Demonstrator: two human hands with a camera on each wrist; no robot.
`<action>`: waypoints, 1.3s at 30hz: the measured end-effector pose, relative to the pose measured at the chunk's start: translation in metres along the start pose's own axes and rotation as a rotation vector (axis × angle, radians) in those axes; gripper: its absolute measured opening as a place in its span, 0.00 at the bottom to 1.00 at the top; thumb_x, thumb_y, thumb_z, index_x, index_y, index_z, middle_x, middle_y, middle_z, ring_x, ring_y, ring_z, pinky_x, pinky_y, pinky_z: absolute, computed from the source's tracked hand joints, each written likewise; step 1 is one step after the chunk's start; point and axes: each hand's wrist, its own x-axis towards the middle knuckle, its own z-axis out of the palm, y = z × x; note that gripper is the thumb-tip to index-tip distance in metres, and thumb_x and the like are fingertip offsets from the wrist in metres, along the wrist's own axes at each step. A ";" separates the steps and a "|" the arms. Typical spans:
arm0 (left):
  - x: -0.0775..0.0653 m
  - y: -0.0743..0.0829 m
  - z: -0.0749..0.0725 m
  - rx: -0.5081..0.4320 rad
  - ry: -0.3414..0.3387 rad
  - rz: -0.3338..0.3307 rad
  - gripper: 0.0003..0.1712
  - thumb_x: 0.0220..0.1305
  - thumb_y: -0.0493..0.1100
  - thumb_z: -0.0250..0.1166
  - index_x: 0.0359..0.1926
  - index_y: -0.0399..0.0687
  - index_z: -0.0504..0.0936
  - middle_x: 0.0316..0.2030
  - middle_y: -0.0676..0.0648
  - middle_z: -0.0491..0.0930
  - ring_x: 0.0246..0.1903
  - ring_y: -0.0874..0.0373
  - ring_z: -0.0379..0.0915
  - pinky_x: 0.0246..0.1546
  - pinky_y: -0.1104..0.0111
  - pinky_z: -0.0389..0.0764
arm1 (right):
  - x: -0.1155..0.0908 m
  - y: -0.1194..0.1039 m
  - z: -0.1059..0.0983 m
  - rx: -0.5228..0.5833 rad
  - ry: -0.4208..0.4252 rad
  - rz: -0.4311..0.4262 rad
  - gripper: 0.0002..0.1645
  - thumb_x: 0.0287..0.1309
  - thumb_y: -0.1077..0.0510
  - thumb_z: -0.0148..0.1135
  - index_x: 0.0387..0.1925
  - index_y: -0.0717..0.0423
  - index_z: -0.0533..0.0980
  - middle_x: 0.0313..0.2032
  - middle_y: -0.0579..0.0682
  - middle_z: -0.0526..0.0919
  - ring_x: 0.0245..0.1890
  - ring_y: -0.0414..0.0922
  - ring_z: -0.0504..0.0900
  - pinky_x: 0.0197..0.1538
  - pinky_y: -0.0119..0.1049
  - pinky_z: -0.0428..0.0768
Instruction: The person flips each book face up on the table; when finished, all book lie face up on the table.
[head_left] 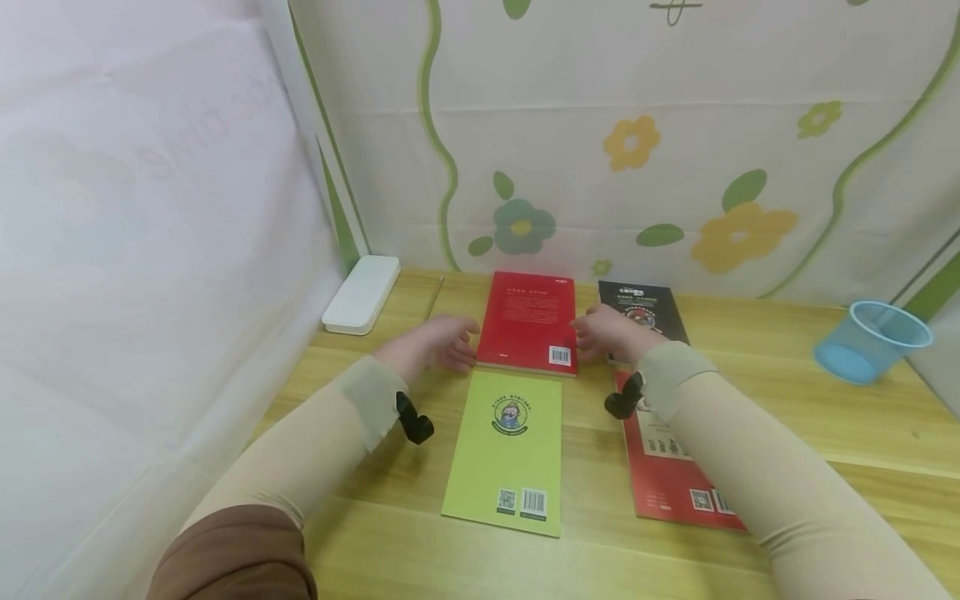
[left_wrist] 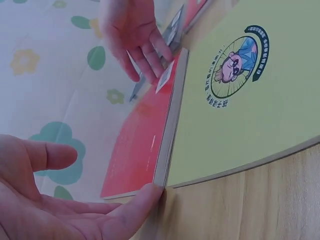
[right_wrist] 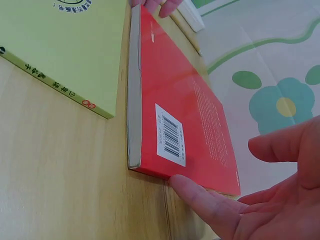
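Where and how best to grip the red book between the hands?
Probably by its left and right edges, one hand from each side: the red book lies flat, the left hand and right hand are beside those edges, and the yellow-green book crowds its near edge.

Glossy book cover [head_left: 527,321]; wooden table [head_left: 757,354]

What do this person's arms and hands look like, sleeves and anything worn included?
The left hand and right hand are bare, without gloves. The left forearm sleeve and right forearm sleeve are plain beige, with pale grey-green bands at the wrists. Small black pieces stick out there on both arms. A brown outer sleeve shows around the left elbow. No cables are visible.
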 end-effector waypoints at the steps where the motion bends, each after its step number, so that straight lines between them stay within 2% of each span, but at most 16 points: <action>1: 0.002 0.000 -0.001 -0.010 0.004 -0.012 0.34 0.69 0.45 0.57 0.64 0.23 0.60 0.52 0.26 0.76 0.48 0.37 0.79 0.50 0.53 0.82 | 0.001 0.000 0.000 0.010 -0.002 0.002 0.41 0.72 0.60 0.48 0.74 0.71 0.39 0.63 0.74 0.62 0.62 0.65 0.67 0.56 0.52 0.79; 6: 0.012 0.000 -0.003 -0.010 0.015 -0.033 0.28 0.68 0.43 0.58 0.61 0.27 0.67 0.52 0.31 0.77 0.46 0.43 0.80 0.49 0.56 0.82 | 0.004 -0.002 -0.001 0.028 -0.008 0.015 0.43 0.72 0.60 0.49 0.74 0.70 0.38 0.64 0.73 0.61 0.63 0.64 0.66 0.56 0.51 0.79; 11: 0.018 -0.001 -0.002 0.074 0.013 -0.019 0.19 0.69 0.43 0.58 0.56 0.35 0.76 0.49 0.40 0.80 0.41 0.50 0.78 0.44 0.61 0.82 | 0.006 -0.007 0.001 0.013 0.003 0.026 0.43 0.71 0.60 0.50 0.75 0.69 0.38 0.64 0.72 0.62 0.62 0.63 0.67 0.55 0.50 0.80; 18: 0.024 -0.001 -0.001 0.167 0.008 -0.006 0.13 0.66 0.38 0.60 0.47 0.33 0.80 0.40 0.41 0.81 0.36 0.50 0.81 0.43 0.60 0.84 | 0.021 -0.011 0.002 0.033 0.009 0.025 0.42 0.70 0.64 0.46 0.75 0.68 0.37 0.62 0.71 0.63 0.60 0.61 0.68 0.58 0.52 0.78; 20: 0.024 0.000 0.000 0.196 0.001 0.002 0.11 0.66 0.37 0.60 0.44 0.32 0.80 0.37 0.41 0.80 0.34 0.51 0.82 0.41 0.61 0.85 | 0.028 -0.010 0.000 0.026 0.020 0.010 0.41 0.69 0.65 0.46 0.75 0.69 0.39 0.58 0.69 0.66 0.54 0.59 0.70 0.57 0.51 0.79; 22: 0.025 -0.002 0.002 0.216 -0.002 0.001 0.09 0.66 0.35 0.60 0.42 0.31 0.79 0.34 0.41 0.80 0.31 0.52 0.83 0.37 0.63 0.85 | 0.033 -0.010 -0.002 -0.006 0.031 -0.009 0.35 0.69 0.65 0.47 0.72 0.72 0.48 0.49 0.65 0.70 0.46 0.55 0.73 0.53 0.48 0.80; 25: 0.027 -0.005 0.004 0.203 0.008 -0.010 0.07 0.64 0.32 0.60 0.40 0.30 0.79 0.30 0.41 0.81 0.26 0.55 0.82 0.31 0.67 0.85 | 0.041 -0.009 -0.007 -0.067 0.054 -0.054 0.22 0.68 0.66 0.48 0.59 0.75 0.62 0.34 0.58 0.72 0.33 0.49 0.73 0.42 0.41 0.81; 26: 0.028 -0.006 0.004 0.195 0.013 -0.011 0.07 0.63 0.31 0.60 0.40 0.29 0.79 0.29 0.41 0.81 0.25 0.56 0.82 0.29 0.68 0.84 | 0.044 -0.009 -0.009 -0.078 0.060 -0.066 0.19 0.67 0.66 0.49 0.55 0.75 0.64 0.30 0.56 0.71 0.30 0.48 0.72 0.39 0.40 0.80; 28: 0.029 -0.008 0.006 0.177 0.026 -0.009 0.06 0.62 0.30 0.60 0.40 0.29 0.78 0.28 0.40 0.82 0.23 0.56 0.81 0.27 0.69 0.83 | 0.049 -0.008 -0.013 -0.075 0.068 -0.081 0.20 0.67 0.66 0.49 0.56 0.75 0.64 0.29 0.54 0.70 0.29 0.47 0.70 0.38 0.39 0.78; 30: 0.030 -0.009 0.007 0.166 0.039 -0.004 0.06 0.62 0.29 0.61 0.39 0.29 0.79 0.28 0.39 0.83 0.23 0.56 0.81 0.26 0.69 0.83 | 0.054 -0.008 -0.017 -0.040 0.071 -0.082 0.28 0.68 0.65 0.49 0.66 0.72 0.58 0.35 0.56 0.71 0.32 0.47 0.70 0.44 0.41 0.77; 33: 0.030 -0.011 0.010 0.171 0.048 0.009 0.05 0.62 0.30 0.62 0.38 0.30 0.80 0.29 0.39 0.83 0.23 0.56 0.82 0.26 0.69 0.83 | 0.063 -0.005 -0.024 -0.001 0.069 -0.082 0.37 0.69 0.64 0.47 0.73 0.71 0.46 0.51 0.62 0.69 0.38 0.49 0.71 0.52 0.45 0.75; 36: 0.030 -0.014 0.009 0.177 0.056 0.026 0.05 0.62 0.31 0.62 0.39 0.31 0.80 0.29 0.40 0.83 0.24 0.55 0.82 0.27 0.68 0.84 | 0.074 -0.005 -0.030 -0.056 0.063 -0.110 0.38 0.69 0.65 0.47 0.73 0.72 0.45 0.63 0.68 0.62 0.42 0.52 0.70 0.52 0.45 0.76; 38: 0.031 -0.015 0.009 0.177 0.062 0.036 0.06 0.63 0.31 0.62 0.40 0.32 0.79 0.30 0.40 0.83 0.25 0.55 0.82 0.27 0.68 0.84 | 0.080 -0.006 -0.032 -0.161 0.062 -0.151 0.36 0.68 0.66 0.47 0.72 0.75 0.48 0.68 0.70 0.58 0.44 0.53 0.69 0.48 0.42 0.77; 39: 0.031 -0.015 0.009 0.180 0.065 0.043 0.06 0.63 0.31 0.62 0.41 0.33 0.78 0.30 0.40 0.83 0.25 0.55 0.82 0.27 0.68 0.84 | 0.083 -0.007 -0.033 -0.173 0.059 -0.159 0.36 0.68 0.67 0.48 0.72 0.75 0.48 0.69 0.70 0.56 0.45 0.53 0.68 0.46 0.40 0.77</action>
